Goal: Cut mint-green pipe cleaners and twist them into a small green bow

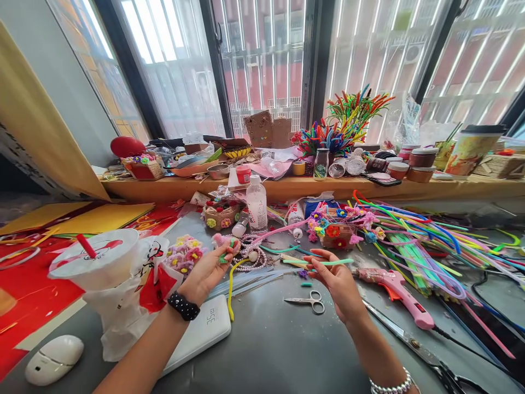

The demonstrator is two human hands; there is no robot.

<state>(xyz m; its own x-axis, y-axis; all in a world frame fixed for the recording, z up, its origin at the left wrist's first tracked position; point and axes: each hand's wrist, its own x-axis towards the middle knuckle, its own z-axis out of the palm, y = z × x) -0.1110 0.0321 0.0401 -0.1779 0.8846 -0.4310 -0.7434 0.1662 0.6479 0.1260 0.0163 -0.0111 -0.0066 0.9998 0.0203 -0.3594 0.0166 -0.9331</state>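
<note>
My left hand (207, 273) is closed around a small fuzzy pipe-cleaner piece (223, 241), pink with green. Its exact shape is partly hidden by the fingers. A mint-green pipe cleaner (341, 262) is pinched in my right hand (334, 282), sticking out on both sides of the fingers. Small scissors (314, 301) lie on the desk between my hands, nearer the right one. Beside them is a short green offcut (306, 284). A yellow pipe cleaner (231, 293) curves below my left hand, and a pearl bead string (268, 257) is behind it.
To the right lie a pink glue gun (404, 295), large scissors (410, 339) and many loose pipe cleaners (435, 241). A lidded cup (102, 251), a white power bank (205, 328) and a mouse (54, 358) stand left. A bottle (257, 202) and flower-trimmed baskets (336, 238) are behind.
</note>
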